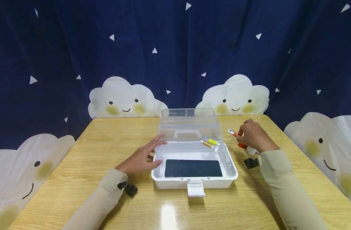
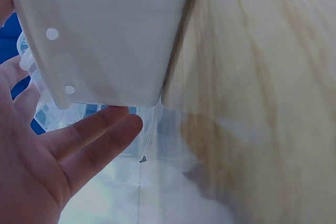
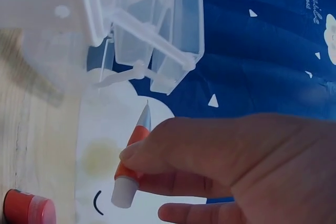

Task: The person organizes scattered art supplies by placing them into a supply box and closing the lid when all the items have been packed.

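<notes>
A white plastic box (image 1: 192, 183) with a raised clear lid (image 1: 189, 119) stands on the table. My left hand (image 1: 142, 158) rests against its left side, fingers spread and fairly straight; in the left wrist view its fingertips (image 2: 134, 124) are at the box's wall. To the right of the box, my right hand (image 1: 254, 135) pinches a small orange tube (image 3: 122, 170) with a white cap and a crimped silver end, held above the table. Inside the box, a yellow tube (image 1: 212, 141) and a gold tube (image 1: 207, 144) lie near the back right, behind a dark flat panel (image 1: 192, 168).
Under my right hand are a red container (image 1: 242, 145) and a white object (image 1: 251, 151), both partly hidden. The box's front latch (image 1: 196, 189) hangs open. A navy curtain (image 1: 175, 41) with clouds and white triangles borders the wooden table (image 1: 115, 134).
</notes>
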A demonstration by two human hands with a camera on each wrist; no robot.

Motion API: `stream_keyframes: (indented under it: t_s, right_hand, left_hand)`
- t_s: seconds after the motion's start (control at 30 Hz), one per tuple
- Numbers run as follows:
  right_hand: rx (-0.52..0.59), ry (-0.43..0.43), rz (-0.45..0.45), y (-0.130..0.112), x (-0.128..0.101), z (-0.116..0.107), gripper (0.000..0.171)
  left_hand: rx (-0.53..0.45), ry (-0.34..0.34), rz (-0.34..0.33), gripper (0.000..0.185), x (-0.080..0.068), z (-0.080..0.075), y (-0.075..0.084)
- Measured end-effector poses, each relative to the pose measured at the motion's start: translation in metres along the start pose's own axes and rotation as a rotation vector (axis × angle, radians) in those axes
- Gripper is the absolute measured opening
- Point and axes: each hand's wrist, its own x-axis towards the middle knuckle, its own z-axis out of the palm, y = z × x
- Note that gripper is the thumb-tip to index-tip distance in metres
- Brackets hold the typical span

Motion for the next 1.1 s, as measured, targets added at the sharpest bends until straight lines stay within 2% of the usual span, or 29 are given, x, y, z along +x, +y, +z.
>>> stream_keyframes:
  t_s: [0.5, 1.1]
  right_hand:
    - [0.041, 0.04, -0.024, -0.009, 0.0, -0.007, 0.013]
    - [0.048, 0.173, -0.157, -0.019, -0.003, -0.007, 0.011]
  left_hand:
    - [0.007, 0.0, 0.007, 0.065, 0.0, -0.002, 0.0]
    - [0.013, 0.003, -0.017, 0.066, 0.001, -0.001, -0.001]
